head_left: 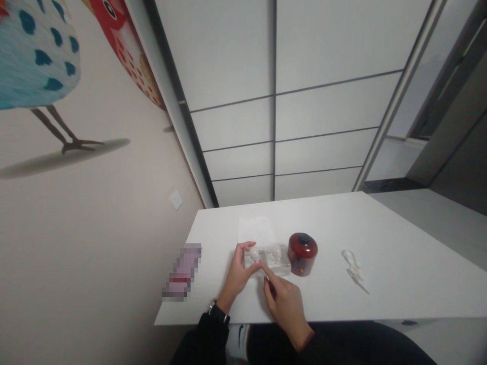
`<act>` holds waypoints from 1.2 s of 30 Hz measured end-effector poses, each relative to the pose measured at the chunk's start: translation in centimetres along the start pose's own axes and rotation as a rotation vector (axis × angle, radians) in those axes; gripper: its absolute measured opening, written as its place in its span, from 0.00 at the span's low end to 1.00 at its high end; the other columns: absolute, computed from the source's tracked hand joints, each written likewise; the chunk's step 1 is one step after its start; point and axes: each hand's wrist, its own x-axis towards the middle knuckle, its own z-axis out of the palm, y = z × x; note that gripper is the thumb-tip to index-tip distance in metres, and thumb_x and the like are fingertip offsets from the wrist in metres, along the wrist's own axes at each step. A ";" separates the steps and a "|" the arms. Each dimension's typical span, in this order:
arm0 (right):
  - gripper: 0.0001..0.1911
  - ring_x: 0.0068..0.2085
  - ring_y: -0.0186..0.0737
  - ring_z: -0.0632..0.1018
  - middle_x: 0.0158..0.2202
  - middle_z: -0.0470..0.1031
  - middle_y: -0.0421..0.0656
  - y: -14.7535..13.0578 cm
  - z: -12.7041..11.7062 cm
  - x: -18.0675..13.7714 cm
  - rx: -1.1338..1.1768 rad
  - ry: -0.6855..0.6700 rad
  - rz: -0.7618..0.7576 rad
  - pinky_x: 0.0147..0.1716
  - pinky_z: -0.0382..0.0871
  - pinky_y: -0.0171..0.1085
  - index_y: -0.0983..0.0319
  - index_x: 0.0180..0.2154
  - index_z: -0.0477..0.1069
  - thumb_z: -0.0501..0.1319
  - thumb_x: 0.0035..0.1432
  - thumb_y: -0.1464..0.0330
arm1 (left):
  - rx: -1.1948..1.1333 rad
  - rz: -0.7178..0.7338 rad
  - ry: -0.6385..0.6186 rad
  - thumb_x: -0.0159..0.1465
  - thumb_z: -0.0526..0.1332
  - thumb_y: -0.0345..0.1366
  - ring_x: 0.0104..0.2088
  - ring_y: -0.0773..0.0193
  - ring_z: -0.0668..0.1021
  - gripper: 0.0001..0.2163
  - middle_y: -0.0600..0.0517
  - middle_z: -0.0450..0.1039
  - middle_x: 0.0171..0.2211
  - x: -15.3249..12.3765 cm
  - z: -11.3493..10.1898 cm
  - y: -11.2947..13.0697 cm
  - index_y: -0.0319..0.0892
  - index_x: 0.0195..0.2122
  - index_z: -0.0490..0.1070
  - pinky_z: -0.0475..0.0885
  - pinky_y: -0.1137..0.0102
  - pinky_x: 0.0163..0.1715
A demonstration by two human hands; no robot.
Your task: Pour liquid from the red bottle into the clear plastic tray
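A small clear plastic case (277,259) with two round white pieces inside lies on the white table (399,253). My left hand (239,274) grips its left end, thumb and fingers pinched around the case. My right hand (285,303) is just in front of it, the forefinger stretched out and touching the case's near edge, the other fingers curled. A dark red round jar (303,253) with a black top stands right against the case's right end.
A folded white tissue (255,228) lies behind the case. A blurred-out flat item (182,271) lies at the table's left edge. Crumpled white wrapping (354,268) lies to the right. A wall with a bird mural stands left, sliding panels behind.
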 end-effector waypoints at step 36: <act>0.23 0.20 0.37 0.81 0.34 0.87 0.45 0.4 -1.1 0.4 0.191 0.068 -0.089 0.21 0.75 0.29 0.61 0.65 0.71 0.53 0.78 0.60 | -0.085 -0.114 -0.027 0.55 0.78 0.55 0.64 0.43 0.69 0.28 0.43 0.70 0.60 -0.9 0.9 2.1 0.46 0.51 0.75 0.58 0.50 0.69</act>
